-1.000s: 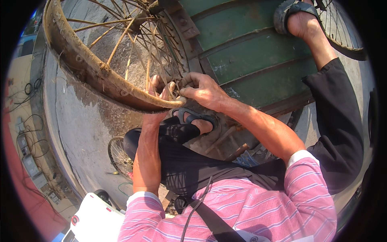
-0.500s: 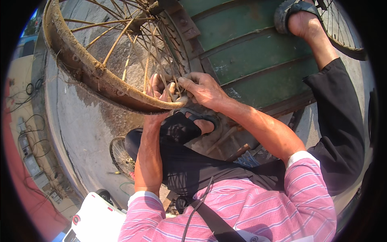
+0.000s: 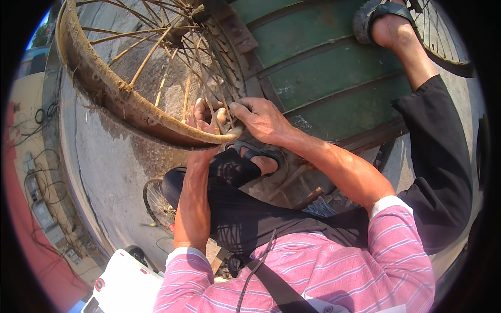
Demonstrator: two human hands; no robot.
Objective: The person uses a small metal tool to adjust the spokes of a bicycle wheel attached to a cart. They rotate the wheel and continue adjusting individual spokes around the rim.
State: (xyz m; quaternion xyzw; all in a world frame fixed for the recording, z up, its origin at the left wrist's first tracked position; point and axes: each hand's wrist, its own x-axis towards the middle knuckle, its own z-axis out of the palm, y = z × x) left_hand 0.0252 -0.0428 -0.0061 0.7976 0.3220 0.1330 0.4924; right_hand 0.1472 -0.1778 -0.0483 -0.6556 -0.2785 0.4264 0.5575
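A muddy, rusty spoked wheel rim (image 3: 112,107) without a tyre fills the upper left, tilted toward me. Brown spokes (image 3: 152,55) run from its hub (image 3: 180,35) out to the rim. My left hand (image 3: 205,116) reaches up from behind the rim's near edge, among the spokes, its fingers curled round the lower end of a thin spoke. Just to the right, my right hand (image 3: 259,119) pinches near that same spoke with thumb and bent forefinger, close to the rim. Its fingertips are partly hidden, so the exact grip is hard to see.
Green metal panels (image 3: 323,78) of a cart bed lie right of the wheel. My sandalled foot (image 3: 389,23) rests at its far right, near another spoked wheel (image 3: 443,36). A small wheel (image 3: 158,203) lies at left, beyond a white scooter-like body (image 3: 128,281). Cables and sockets (image 3: 44,216) line the left wall.
The rim and its spokes have shifted slightly to the left. My right hand has dropped a little, and my left fingers have curled slightly. Both hands stay at the same spot on the rim.
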